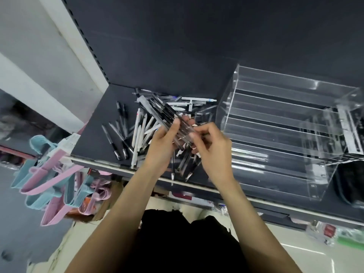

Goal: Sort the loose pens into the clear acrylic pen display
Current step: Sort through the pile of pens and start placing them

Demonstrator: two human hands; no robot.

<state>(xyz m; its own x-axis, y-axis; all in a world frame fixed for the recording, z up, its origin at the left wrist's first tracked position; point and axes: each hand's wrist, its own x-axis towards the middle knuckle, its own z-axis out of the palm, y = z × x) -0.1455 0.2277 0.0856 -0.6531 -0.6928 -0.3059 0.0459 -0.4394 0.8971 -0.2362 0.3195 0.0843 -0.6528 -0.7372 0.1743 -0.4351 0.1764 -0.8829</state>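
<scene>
- On the dark shelf (pixel 94 138), loose pens (pixel 137 133), white ones and clear ones with black grips, lie in a jumbled heap
- left hand (pixel 163 146) is curled round a bundle of clear pens (pixel 167 113), held slanting above the heap
- right hand (pixel 212 150) has its fingertips pinched on the near end of that bundle
- clear acrylic pen display (pixel 275 134) stands just right of the heap, its stepped tiers looking bare
- pink and blue hangers (pixel 51 180) hang below the shelf, at left
</scene>
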